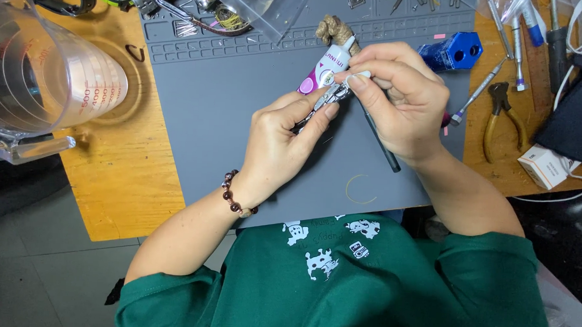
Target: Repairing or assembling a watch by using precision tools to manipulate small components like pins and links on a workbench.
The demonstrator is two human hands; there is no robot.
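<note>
A: Wooden worktop (pixel 127 176) with grey mat (pixel 228 102) on top. Where's the watch part?

B: Small metal watch piece (pixel 326 96), pinched in the left hand (pixel 279 143) grip, thumb and fingers closed on it. Right hand (pixel 398 99) grip closed on a thin dark tool (pixel 380 141), fingertips touching the piece from above.

A: Around them?

B: White-and-purple tube (pixel 324 70) just behind the grip. Blue block (pixel 453 51) right of it, pliers (pixel 499 117) further right. Clear measuring jug (pixel 39 80) well off to the left.

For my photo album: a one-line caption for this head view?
Both hands, left and right, work a metal watch band over a grey mat.
</note>
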